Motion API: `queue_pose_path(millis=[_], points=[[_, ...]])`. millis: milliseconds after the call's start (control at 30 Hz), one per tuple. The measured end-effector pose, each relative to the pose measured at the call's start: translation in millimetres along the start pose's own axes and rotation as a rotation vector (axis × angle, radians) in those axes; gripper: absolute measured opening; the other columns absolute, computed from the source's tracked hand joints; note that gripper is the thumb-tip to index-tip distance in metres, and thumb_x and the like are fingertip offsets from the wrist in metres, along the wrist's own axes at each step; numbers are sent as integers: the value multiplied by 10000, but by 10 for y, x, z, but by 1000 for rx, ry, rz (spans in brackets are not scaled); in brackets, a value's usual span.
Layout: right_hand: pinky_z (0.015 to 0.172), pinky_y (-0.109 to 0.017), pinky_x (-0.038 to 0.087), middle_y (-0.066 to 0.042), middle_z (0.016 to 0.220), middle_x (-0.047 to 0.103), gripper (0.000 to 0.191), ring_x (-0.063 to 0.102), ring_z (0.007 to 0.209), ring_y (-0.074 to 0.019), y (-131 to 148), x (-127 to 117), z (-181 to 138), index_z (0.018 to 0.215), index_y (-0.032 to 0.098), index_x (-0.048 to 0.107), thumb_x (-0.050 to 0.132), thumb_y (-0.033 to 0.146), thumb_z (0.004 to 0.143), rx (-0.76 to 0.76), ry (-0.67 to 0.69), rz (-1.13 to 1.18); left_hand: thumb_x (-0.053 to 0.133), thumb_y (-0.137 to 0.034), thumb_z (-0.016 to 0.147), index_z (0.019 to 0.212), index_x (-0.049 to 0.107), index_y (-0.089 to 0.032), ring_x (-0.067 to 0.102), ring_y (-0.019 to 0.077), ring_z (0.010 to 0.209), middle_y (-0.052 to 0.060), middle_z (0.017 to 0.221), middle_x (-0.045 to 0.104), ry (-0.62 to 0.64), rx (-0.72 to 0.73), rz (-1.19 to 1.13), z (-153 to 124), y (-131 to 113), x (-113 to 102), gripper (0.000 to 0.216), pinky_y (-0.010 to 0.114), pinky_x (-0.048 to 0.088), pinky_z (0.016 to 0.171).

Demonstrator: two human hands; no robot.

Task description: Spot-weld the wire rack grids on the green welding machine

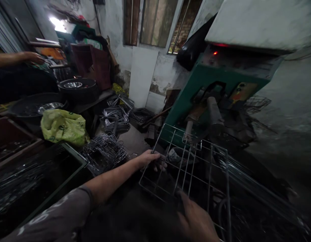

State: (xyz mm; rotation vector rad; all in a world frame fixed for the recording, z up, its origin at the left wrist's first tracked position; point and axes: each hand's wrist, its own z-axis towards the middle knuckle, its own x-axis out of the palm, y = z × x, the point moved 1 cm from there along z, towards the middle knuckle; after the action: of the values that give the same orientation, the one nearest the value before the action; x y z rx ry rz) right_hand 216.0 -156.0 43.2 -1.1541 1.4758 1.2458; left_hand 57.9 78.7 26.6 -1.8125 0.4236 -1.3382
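A wire grid rack (196, 161) lies tilted in front of a green machine (196, 84). My left hand (151, 159) is closed round the rack's left edge wire. My right hand (196, 218) grips the near edge of the same rack from below the frame. The rack's far end sits close under the machine's two metal rods (213, 111).
Stacks of wire frames (115, 117) lie on the floor to the left. A yellow-green plastic bag (63, 126), round metal pans (77, 85) and a dark bin of wires (31, 185) stand further left. Another person's arm (19, 58) shows at the far left.
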Motion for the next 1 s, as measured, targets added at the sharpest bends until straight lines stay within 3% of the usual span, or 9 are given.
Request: queue_pose_path(millis=[100,267,533,800,1000], points=[[801,-299,520,-141,1122,656,529,642,973,-224,-64,-30,37,1356,106,441,416,250,847,-48,15,-14,701,-468,745,991,609,-75,713,263,690,195,863,721,6,3,1,48,-42,5,472,204,452,435],[811,-330,523,-137,1052,673,540,651,936,-242,-141,-21,83,1331,89,461,442,230,810,-6,-63,-41,726,-491,710,1008,611,-78,711,261,706,196,888,720,8,-14,4,136,-46,-17,523,234,491,479],[861,-317,513,-132,1116,659,604,640,1000,-233,-214,-80,147,1388,81,402,417,294,823,47,160,1,713,-472,727,998,606,-72,708,263,680,200,857,717,8,-19,-5,210,-27,-2,495,228,464,470],[830,-336,527,-109,1144,659,562,646,997,-235,-195,-193,125,1372,169,421,461,291,825,11,84,116,690,-445,753,994,626,-79,709,250,698,174,863,721,-13,-12,-8,193,-60,39,443,224,469,462],[822,-353,538,-146,1136,656,568,644,999,-259,-190,-233,112,1343,83,458,445,261,804,-3,3,49,690,-418,756,967,618,-77,706,253,686,176,847,719,-34,18,-49,147,-93,131,407,239,480,472]])
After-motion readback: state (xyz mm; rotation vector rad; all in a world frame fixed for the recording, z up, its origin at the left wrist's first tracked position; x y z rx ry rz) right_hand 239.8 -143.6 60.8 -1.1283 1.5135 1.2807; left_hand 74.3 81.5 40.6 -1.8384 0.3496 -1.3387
